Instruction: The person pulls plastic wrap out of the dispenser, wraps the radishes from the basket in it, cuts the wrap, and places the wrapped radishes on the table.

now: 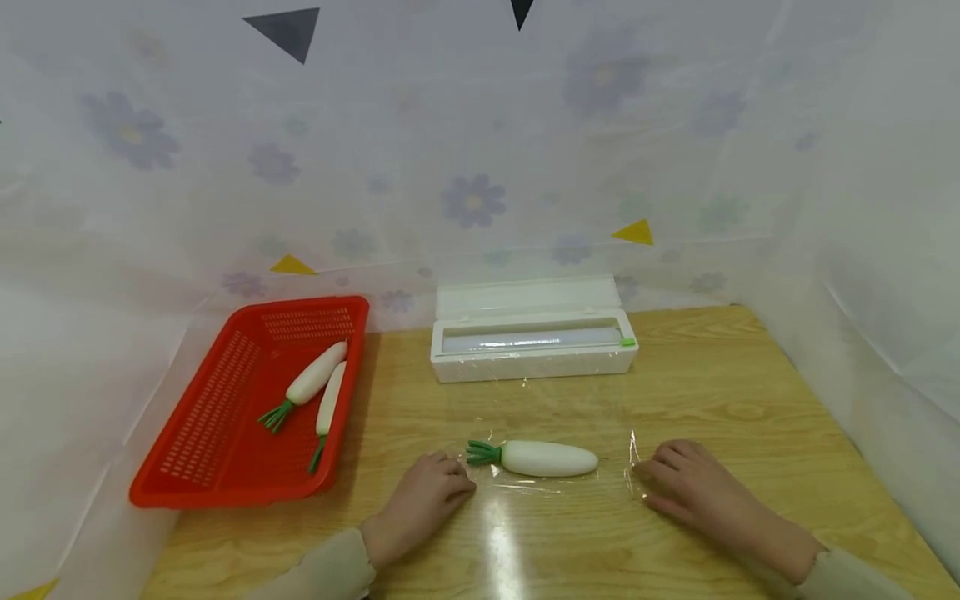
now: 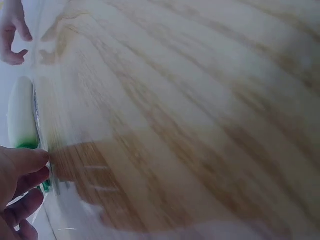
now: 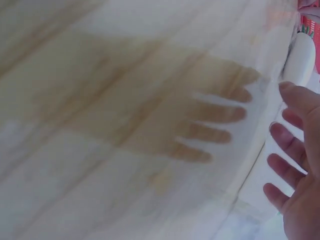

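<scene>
So I've got a smooth white radish [image 1: 551, 459] lying sideways between the hands, green top just beside the left hand [image 1: 423, 504]. That one's fingers are bent; can't tell if they're pinching the clear film [image 1: 632, 468]. Right hand [image 1: 701, 498] is loosely spread, empty. White box [image 1: 536, 367] beyond both, red basket [image 1: 225, 497] left of the left.

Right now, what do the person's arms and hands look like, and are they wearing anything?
The left hand and right hand are bare, with no gloves or rings that I can see. Each arm has a pale beige, long fabric sleeve, the left sleeve and right sleeve both ending around the wrist. I can't spot any pattern on them.
</scene>
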Demonstrator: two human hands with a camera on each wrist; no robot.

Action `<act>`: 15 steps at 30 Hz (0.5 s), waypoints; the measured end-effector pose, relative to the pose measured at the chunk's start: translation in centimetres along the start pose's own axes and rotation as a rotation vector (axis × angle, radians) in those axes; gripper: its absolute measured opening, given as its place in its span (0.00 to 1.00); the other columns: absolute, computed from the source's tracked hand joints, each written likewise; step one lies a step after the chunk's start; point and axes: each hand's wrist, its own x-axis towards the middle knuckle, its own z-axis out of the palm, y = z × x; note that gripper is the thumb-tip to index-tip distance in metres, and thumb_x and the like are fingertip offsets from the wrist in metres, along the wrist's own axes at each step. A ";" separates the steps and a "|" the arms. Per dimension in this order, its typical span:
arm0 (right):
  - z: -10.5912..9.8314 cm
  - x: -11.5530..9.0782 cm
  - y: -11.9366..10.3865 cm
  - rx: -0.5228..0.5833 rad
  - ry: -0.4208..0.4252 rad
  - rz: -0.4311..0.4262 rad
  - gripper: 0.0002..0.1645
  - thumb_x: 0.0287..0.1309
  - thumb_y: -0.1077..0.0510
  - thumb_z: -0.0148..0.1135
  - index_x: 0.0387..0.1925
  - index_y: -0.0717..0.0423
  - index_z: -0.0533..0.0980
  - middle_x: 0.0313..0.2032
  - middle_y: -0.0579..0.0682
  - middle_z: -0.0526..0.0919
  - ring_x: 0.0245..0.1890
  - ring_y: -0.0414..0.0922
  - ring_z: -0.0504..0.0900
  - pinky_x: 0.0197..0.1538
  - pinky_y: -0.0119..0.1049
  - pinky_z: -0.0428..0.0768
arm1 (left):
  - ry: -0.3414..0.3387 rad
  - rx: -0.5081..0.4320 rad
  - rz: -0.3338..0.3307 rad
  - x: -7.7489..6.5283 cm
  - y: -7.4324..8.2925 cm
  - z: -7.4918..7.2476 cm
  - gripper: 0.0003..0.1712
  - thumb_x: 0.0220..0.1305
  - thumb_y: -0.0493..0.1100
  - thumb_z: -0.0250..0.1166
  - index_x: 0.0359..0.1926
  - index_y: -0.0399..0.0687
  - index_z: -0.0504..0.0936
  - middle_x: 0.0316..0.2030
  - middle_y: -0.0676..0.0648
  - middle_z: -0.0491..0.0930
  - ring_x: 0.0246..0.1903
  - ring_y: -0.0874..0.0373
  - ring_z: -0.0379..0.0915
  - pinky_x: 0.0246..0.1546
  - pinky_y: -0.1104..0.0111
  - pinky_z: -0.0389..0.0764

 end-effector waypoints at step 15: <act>1.3 2.1 -1.7 -0.108 0.035 -0.342 0.12 0.65 0.51 0.49 0.29 0.48 0.75 0.33 0.44 0.77 0.41 0.48 0.74 0.53 0.49 0.68 | -0.020 0.076 0.012 -0.7 0.0 -0.3 0.02 0.60 0.47 0.64 0.32 0.60 0.83 0.32 0.60 0.77 0.36 0.63 0.69 0.38 0.68 0.66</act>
